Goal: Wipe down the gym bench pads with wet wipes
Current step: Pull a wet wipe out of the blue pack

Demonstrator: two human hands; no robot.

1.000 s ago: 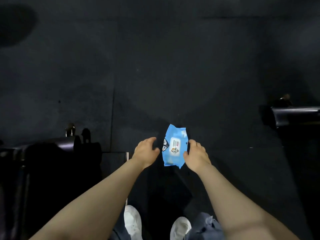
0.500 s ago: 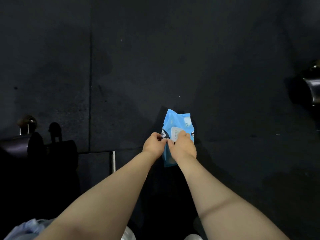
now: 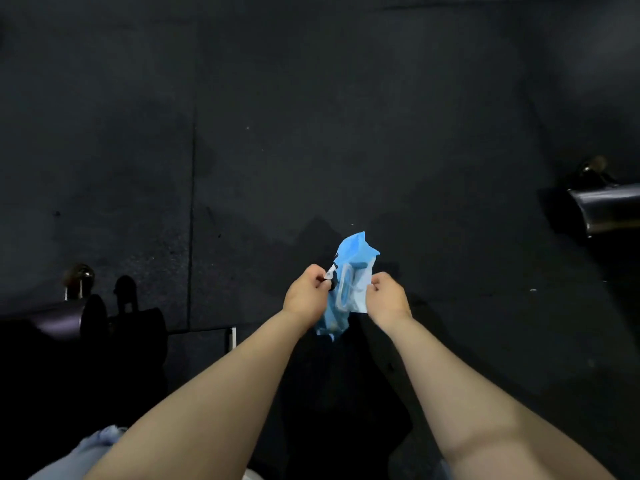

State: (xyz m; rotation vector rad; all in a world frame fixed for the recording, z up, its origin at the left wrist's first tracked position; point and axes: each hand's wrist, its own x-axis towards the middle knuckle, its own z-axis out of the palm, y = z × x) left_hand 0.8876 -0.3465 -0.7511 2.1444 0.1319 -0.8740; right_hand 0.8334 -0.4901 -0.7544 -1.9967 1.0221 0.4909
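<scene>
Above the dark floor [image 3: 346, 133], both arms were extended forward. The left hand [image 3: 306, 294] pinched the left edge of the blue wipes pack [image 3: 349, 268]; the right hand [image 3: 388, 299] gripped its white flap. Dark equipment [image 3: 606, 207] stood well right of the pack, more [image 3: 69, 317] well left.
</scene>
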